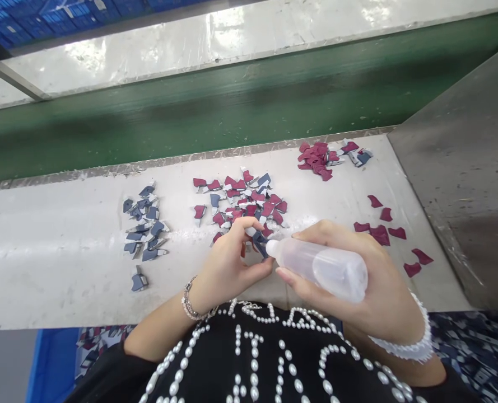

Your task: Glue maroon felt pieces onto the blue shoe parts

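A green conveyor belt (249, 117) runs behind the white tabletop (64, 280). Above the tabletop, the right hand (358, 280) clamps a translucent plastic squeeze bottle (328, 268); the left hand (227, 268) pinches a small navy piece (259, 244), partly hidden by its fingers, just before a pile of maroon-and-navy cut pieces (240, 198).

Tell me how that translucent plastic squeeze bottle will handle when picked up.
The translucent plastic squeeze bottle is probably light for its size: its wall looks thin, and the right hand cradles it loosely. It likely gives a little when squeezed. Its smooth, round body would probably roll if laid on the white bench.
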The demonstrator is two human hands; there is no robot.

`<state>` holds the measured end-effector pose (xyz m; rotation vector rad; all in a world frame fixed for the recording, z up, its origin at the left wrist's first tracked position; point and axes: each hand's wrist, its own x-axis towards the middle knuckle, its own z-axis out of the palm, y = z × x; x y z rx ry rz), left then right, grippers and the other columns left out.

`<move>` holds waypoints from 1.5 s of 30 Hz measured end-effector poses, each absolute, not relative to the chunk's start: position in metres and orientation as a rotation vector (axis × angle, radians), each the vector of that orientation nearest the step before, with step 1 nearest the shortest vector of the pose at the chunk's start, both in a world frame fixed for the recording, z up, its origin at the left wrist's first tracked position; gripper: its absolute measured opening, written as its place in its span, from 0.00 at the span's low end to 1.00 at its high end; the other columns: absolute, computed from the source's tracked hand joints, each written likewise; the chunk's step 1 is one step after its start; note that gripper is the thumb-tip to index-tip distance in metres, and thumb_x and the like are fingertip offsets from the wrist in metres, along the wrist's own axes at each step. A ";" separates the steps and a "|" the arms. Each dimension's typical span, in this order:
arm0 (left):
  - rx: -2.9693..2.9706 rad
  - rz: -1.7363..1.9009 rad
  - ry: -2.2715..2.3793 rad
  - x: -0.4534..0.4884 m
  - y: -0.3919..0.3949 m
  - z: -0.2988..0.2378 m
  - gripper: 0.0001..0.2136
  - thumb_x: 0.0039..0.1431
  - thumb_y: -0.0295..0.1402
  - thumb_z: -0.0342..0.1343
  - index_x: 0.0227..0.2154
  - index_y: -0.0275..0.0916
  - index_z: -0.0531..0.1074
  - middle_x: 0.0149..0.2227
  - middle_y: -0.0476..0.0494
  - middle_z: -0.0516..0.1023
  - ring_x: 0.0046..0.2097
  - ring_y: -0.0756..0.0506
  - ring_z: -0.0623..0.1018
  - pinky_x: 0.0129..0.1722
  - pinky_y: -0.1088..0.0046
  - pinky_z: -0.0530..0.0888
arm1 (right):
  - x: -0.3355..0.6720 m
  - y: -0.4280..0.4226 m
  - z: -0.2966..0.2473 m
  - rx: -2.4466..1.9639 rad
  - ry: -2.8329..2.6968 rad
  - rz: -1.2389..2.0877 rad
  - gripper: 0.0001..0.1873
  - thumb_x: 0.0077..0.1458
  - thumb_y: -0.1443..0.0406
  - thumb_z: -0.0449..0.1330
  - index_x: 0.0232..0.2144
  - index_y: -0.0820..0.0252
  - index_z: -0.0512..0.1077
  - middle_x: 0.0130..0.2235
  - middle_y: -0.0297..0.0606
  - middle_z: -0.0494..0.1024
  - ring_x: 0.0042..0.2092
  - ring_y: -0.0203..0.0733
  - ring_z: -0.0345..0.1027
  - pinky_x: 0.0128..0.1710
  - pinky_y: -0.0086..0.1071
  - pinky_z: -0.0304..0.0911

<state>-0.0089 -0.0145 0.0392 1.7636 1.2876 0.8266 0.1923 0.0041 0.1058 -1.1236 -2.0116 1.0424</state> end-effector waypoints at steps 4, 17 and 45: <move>1.773 0.837 1.286 -0.009 -0.015 0.041 0.21 0.53 0.26 0.61 0.47 0.46 0.60 0.36 0.53 0.70 0.29 0.53 0.67 0.30 0.77 0.69 | 0.193 0.003 0.105 -1.126 -2.004 1.055 0.07 0.56 0.62 0.64 0.32 0.58 0.70 0.27 0.29 0.75 0.24 0.34 0.68 0.21 0.30 0.61; 1.776 0.935 1.284 -0.010 -0.011 0.041 0.21 0.53 0.25 0.63 0.46 0.43 0.62 0.34 0.52 0.71 0.29 0.53 0.70 0.26 0.79 0.69 | 0.199 0.000 0.104 -1.067 -2.107 1.017 0.08 0.55 0.62 0.65 0.32 0.53 0.67 0.24 0.23 0.69 0.21 0.30 0.65 0.19 0.27 0.59; 2.004 0.889 1.432 -0.009 -0.012 0.046 0.18 0.56 0.31 0.63 0.46 0.43 0.63 0.34 0.52 0.73 0.28 0.52 0.73 0.30 0.76 0.73 | 0.201 0.002 0.109 -1.207 -2.055 0.952 0.08 0.56 0.62 0.65 0.31 0.55 0.68 0.24 0.27 0.74 0.21 0.35 0.67 0.19 0.31 0.62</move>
